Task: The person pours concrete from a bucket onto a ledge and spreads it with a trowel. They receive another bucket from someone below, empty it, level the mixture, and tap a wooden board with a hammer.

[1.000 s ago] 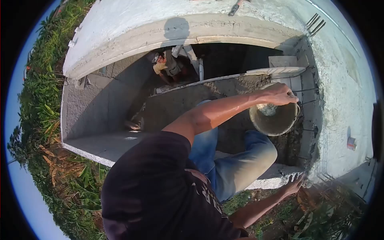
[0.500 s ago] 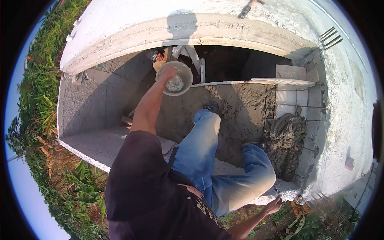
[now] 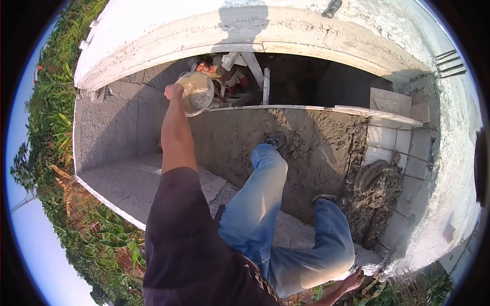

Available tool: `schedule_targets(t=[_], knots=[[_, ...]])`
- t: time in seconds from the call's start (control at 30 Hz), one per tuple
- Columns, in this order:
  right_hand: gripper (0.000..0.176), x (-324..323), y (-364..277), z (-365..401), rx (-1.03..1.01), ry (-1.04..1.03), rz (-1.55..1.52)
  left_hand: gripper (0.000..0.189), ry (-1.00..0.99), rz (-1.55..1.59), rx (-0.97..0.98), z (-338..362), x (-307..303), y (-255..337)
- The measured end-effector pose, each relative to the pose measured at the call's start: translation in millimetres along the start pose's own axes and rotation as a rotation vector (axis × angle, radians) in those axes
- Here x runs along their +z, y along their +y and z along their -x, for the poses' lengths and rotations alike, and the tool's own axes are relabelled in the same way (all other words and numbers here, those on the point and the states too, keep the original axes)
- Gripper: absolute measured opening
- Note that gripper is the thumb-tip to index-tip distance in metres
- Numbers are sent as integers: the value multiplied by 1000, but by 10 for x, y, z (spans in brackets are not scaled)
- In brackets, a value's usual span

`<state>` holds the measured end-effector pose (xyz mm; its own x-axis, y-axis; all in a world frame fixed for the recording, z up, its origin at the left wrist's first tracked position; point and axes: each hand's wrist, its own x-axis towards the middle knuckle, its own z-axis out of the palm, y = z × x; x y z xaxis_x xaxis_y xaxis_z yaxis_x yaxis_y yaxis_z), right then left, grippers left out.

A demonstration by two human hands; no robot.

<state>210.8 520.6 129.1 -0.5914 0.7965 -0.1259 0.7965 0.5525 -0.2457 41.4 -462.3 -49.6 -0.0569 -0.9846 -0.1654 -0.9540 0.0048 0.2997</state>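
My left hand (image 3: 174,92) is stretched out far ahead, closed on the rim side of a pale bucket (image 3: 198,93). The bucket is tilted so that its inside, smeared with grey residue, faces me. It hangs over the opening beyond the wet mortar surface (image 3: 229,130). My right hand (image 3: 353,279) is low at the right, beside the rough edge of the concrete, with no object visible in it; its fingers are loosely extended and partly in shadow.
Below the opening, a person (image 3: 224,76) is near white wooden braces (image 3: 252,69). A heap of wet mortar (image 3: 375,196) lies at right beside exposed steel bars (image 3: 403,153). A dark-handled tool (image 3: 332,8) rests on the upper slab. The outer edge drops to plants (image 3: 109,229).
My left hand has moved left with the bucket, uncovering more of the person below. The bucket has turned in my grip. My right hand sits slightly lower in view.
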Motion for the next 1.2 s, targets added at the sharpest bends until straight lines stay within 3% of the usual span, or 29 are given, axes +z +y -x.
schedule_targets(t=[0.13, 0.23, 0.27, 0.3, 0.4, 0.43, 0.5, 0.6, 0.7, 0.73, 0.77, 0.8, 0.87, 1.0, 1.2], knots=[[53, -56, -199, 9, 0, -54, 50, 35, 193, 399, -266, 113, -51, 305], [50, 22, -28, -220, -61, 26, -15, 42, 181, 356, -178, 481, -245, 696], [48, 53, 6, -339, -98, 58, -42, 45, 345, 383, 68, 660, -300, 828], [47, -42, -413, -241, -73, 68, -102, 49, 517, 411, 314, 785, -387, 1042], [44, -105, -1042, -308, -172, 17, -250, 47, 442, 510, 1008, 1225, -714, 1888], [43, -102, -1344, -275, -206, -21, -366, 45, 360, 543, 1150, 1426, -803, 2208], [39, -22, -1998, -91, -356, -54, -428, 48, 107, 585, 1164, 1768, -826, 2883], [34, 3, -2955, 457, -531, -339, -482, 52, 256, 433, 1339, 1905, -489, 3772], [31, 46, -3266, 642, -770, -525, -337, 53, 465, 93, 1385, 1652, -218, 4491], [29, 155, -3215, 649, -765, -507, -333, 55, 458, 35, 1321, 1652, -275, 4692], [28, 190, -3156, 645, -739, -550, -257, 60, 227, -204, 1227, 1655, -408, 4878], [28, 258, -3027, 588, -853, -514, -189, 65, 331, -164, 1290, 1243, -147, 5173], [27, 256, -2927, 628, -820, -504, -95, 68, 412, -272, 1503, -127, 465, 5991], [30, 251, -2962, 705, -779, -592, -88, 59, 309, -515, 1464, -44, 510, 6140], [35, 239, -2974, 744, -762, -662, -62, 47, 298, -599, 1420, 58, 651, 6076]])
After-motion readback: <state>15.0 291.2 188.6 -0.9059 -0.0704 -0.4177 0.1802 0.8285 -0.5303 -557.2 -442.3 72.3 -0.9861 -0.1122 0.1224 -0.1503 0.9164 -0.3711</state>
